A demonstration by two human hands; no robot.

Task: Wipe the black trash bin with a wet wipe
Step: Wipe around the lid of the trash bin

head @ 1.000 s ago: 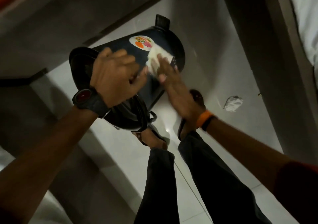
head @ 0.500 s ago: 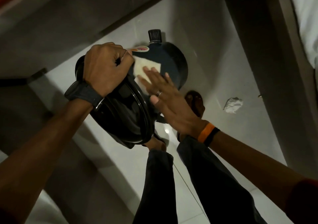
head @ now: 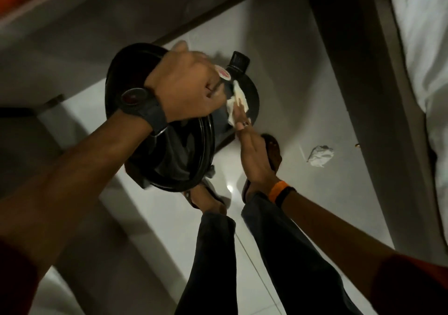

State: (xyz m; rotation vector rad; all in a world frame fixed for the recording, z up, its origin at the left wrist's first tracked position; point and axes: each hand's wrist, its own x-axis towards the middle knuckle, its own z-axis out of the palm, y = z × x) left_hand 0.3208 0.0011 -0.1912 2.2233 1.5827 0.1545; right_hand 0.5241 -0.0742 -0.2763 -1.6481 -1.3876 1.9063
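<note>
The black trash bin (head: 169, 145) is held tilted above the white floor (head: 278, 36), its mouth toward the camera. The left hand (head: 186, 84) is clamped over its rim at 12 o'clock. The right hand (head: 254, 154) presses a wet wipe (head: 238, 104) flat-fingered against the bin's side. A crumpled tissue (head: 320, 156) lies on the floor at 3 o'clock, well apart.

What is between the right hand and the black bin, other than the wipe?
Nothing visible. The right hand presses the wipe flat against the side of the bin, with only the wipe between fingers and bin. The left hand grips the bin near its top, beside the wipe, not under the right hand.
</note>
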